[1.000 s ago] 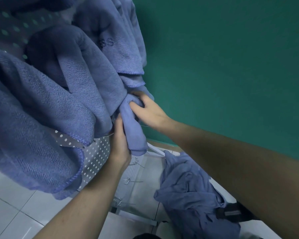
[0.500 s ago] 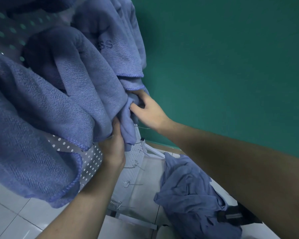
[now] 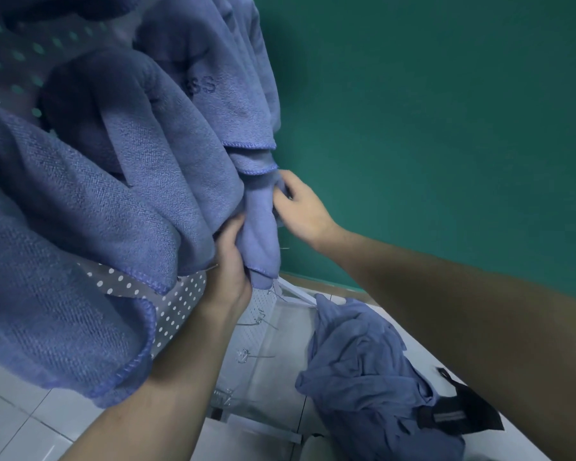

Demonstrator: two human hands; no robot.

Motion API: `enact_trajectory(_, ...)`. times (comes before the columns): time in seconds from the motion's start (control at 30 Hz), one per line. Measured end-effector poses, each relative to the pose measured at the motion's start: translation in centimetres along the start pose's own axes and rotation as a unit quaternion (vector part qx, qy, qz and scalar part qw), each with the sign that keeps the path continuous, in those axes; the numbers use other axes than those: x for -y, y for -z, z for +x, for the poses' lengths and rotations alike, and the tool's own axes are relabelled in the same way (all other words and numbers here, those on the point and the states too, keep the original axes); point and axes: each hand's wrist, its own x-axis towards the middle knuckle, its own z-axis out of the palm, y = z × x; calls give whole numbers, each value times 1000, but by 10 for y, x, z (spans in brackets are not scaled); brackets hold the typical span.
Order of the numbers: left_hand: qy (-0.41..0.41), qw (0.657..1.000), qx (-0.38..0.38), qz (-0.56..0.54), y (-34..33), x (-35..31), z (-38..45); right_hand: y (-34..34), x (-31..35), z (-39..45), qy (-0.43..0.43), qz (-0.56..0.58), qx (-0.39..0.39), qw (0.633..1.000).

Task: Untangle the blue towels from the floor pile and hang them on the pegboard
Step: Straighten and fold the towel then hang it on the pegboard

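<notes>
**Towel bunched at the peg, both hands working it on**

I've got the narrow blue towel (image 3: 258, 234) up at the pegboard (image 3: 180, 294) now, hanging in a tight roll right at the centre of my view. My left hand (image 3: 230, 271) grasps its lower part from about seven o'clock, fingers curled round the fabric. Compared with a second ago that hand sits a touch higher and closer in under the big hung towels (image 3: 113, 194), and the roll's hem now dangles just past my knuckles rather than well below them. My right hand (image 3: 303, 207) comes in from three o'clock and pinches the upper bunch, just under the hems of the towel (image 3: 220, 94) with the stitched lettering. It has slid up slightly since a moment ago.

So I read this as the hooking step: I'm feeding the top of the roll onto a peg I can't actually see, because cloth covers it. Bare wire hooks (image 3: 256, 322) show lower down the board, toward six o'clock.

The job isn't finished. The floor pile (image 3: 363, 367) lies crumpled at five o'clock on the white tiles, beside a dark strap with a label (image 3: 459, 414). Once this one holds its own weight, I'd let go and check for slipping before reaching down.
</notes>
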Motion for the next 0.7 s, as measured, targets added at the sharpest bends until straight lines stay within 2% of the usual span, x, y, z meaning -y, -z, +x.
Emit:
enact_trajectory(0.23,-40,999,-15,-3,-6,0,-6,-4,8,-10,27,53,-13,998)
enact_trajectory(0.33,-55,997,-41,24,-1,-1,-2,-11,14,-6,28,30,0,999)
enact_trajectory(0.43,16,997,-46,58,4,3,2,-24,25,-6,18,-11,3,1000)
enact_trajectory(0.5,44,997,-32,53,3,4,1,-27,24,-5,18,2,-8,1000)
enact_trajectory(0.63,-47,997,-54,8,5,4,4,-16,18,-5,24,33,0,999)
enact_trajectory(0.7,-42,999,-30,-13,4,4,3,-8,10,-3,16,38,6,999)
